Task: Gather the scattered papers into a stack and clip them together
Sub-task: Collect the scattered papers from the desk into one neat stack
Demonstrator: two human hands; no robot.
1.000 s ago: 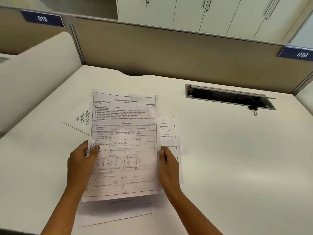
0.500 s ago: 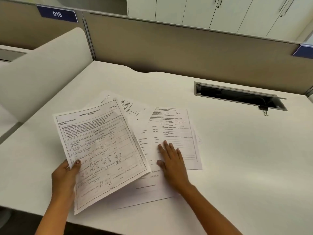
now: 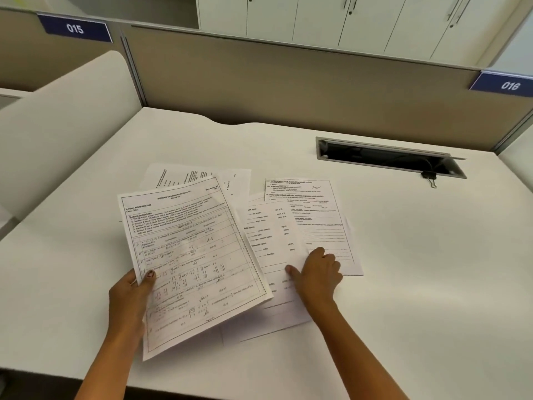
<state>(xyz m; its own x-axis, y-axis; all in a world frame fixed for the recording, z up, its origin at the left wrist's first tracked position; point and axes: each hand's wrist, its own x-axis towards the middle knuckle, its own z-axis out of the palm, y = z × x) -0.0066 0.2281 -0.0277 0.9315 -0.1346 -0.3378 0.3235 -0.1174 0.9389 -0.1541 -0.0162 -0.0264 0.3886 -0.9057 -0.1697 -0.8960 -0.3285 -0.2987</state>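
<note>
1. The big white desk (image 3: 403,269) fills most of the view. A tan wall panel (image 3: 288,82) stands along its far edge, with blue number tags 015 (image 3: 75,28) and 016 (image 3: 510,85) on it.
2. A long dark slot (image 3: 386,157) is cut into the desk on the far right side.
3. The maths test sheet (image 3: 196,255) is the biggest paper (it has boxes and sums printed on it). It is tilted, and its lower right part lies over the other papers.
4. A second sheet (image 3: 271,243) lies flat just to the right of it, partly under it.
5. A third sheet with lines for writing (image 3: 320,215) lies flat under the second sheet's right edge.
6. More paper (image 3: 196,176) peeks out behind the maths sheet's top edge.
7. The left hand (image 3: 131,295) pinches the maths sheet at its left edge, thumb on top, fingers hidden below.
8. The right hand (image 3: 317,272) rests on the second and third sheets where they meet. Its fingers are curled and its thumb is stretched out flat on the second sheet. It presses down and wraps around nothing.
9. A small black binder clip (image 3: 429,176) sits at the near edge of the slot, well apart from both hands and the papers.
</note>
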